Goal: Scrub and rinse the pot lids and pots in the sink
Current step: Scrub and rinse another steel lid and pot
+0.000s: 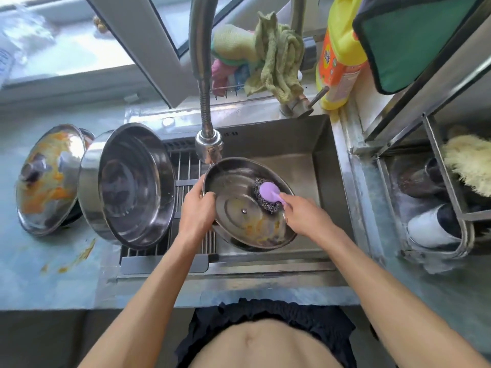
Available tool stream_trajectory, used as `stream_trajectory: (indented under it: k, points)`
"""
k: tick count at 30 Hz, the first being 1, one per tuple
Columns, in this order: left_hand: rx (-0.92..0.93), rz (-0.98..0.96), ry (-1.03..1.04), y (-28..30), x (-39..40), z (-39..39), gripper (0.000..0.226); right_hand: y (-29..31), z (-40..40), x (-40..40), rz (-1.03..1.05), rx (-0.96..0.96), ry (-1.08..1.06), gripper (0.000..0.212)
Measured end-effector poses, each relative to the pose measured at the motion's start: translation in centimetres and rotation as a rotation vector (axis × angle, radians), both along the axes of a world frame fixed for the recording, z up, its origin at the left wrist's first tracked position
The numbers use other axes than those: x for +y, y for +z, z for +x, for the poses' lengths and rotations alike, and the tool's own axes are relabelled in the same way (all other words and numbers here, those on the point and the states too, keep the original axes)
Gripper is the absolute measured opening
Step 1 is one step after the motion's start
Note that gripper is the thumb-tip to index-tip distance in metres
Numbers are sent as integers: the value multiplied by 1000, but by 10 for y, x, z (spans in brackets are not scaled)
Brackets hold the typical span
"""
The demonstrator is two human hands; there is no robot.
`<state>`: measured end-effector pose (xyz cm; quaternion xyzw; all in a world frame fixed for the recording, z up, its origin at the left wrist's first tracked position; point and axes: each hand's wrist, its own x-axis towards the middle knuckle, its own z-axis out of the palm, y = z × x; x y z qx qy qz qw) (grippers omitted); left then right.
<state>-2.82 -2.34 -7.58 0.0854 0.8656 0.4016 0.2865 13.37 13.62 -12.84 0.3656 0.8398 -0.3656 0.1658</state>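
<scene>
Lid – R hand scrubbing (scourer)

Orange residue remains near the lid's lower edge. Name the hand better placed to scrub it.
Right hand: it already grips the purple-handled scourer on the lid, just above the residue. The left hand holds the lid's rim.

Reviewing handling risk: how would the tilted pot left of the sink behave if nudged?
The pot leans on its side across the sink rack, so it would probably rock or slide. Its steel walls look stiff. It appears empty, so likely fairly light for its size.
</scene>
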Motion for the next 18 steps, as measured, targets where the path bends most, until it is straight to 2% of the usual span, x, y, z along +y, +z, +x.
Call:
stream_trajectory:
  k: [3,8,13,16,18]
  points:
    - [111,61,29,3,-7,0,66,13,-18,-10,27,-11,23,41]
    - [176,135,72,6,-5,-3,68,47,-31,-51,-197,132,155,37]
    - [196,178,39,7,0,-11,68,46,-33,-17,-8,63,97,40]
    - [217,168,16,7,13,-16,58,61,-33,-38,-99,166,168,41]
    - [208,199,10,6,14,-21,55,58,-30,-31,-92,162,172,42]
